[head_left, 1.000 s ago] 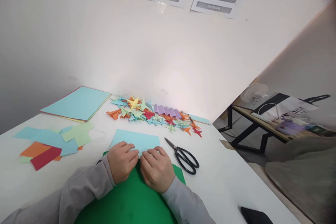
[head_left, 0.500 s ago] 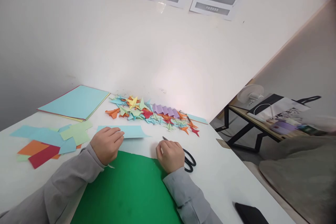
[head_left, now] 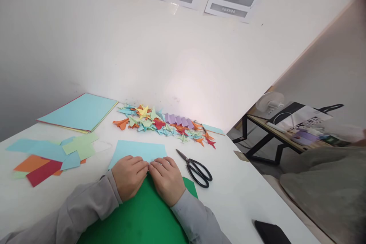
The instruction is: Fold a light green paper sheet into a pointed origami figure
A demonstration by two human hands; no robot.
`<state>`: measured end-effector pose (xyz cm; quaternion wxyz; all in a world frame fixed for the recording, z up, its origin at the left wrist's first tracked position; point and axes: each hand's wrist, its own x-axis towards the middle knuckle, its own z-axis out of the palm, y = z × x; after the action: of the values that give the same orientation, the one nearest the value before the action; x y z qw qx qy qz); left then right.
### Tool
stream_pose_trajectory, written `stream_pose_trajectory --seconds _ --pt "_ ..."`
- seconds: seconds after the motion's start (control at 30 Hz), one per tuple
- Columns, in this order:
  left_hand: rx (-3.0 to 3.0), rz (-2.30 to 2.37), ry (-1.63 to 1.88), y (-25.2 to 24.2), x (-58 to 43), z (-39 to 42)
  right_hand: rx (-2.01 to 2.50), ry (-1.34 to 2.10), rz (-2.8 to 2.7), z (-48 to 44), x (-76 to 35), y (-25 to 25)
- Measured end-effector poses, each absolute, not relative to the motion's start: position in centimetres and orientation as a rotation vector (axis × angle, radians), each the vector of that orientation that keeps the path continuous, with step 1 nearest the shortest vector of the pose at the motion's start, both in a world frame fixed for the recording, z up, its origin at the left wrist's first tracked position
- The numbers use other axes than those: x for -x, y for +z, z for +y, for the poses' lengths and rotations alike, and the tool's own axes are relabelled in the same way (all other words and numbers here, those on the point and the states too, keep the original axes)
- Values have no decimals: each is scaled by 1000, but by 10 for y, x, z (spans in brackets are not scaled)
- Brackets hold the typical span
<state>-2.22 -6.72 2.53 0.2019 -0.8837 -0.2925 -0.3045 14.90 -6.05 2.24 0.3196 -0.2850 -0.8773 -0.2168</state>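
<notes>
A light blue sheet of paper lies just beyond my hands, its near edge under my fingers. My left hand is closed, fingers bent together over that edge. Beside it, nearly touching at the fingertips, my right hand is closed on the same edge. My thumbs and whatever fold lies under the fingers are hidden. Beneath both hands and wrists spreads a green sheet. Black-handled scissors rest on the table to the right of my right hand, partly spread at the handles.
Small folded paper shapes are heaped along the wall. Loose coloured paper pieces lie at left, below a stack of larger sheets. A black flat object sits near the table's right edge. A low side table stands beyond.
The light blue paper has come nearer and lies flatter over the green sheet's far edge. My right hand moved left onto its edge, uncovering the scissors; my left hand shifted right and nearer.
</notes>
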Motion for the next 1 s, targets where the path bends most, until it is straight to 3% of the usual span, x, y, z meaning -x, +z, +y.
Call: stream_pose_trajectory --seconds 0.83,1.0 --pt "2283 -818 -781 40 82 -36 999 -686 -2014 -40 -188 21" --pt "2122 -852 -948 50 90 -35 1011 -673 -1993 -38 -193 23"
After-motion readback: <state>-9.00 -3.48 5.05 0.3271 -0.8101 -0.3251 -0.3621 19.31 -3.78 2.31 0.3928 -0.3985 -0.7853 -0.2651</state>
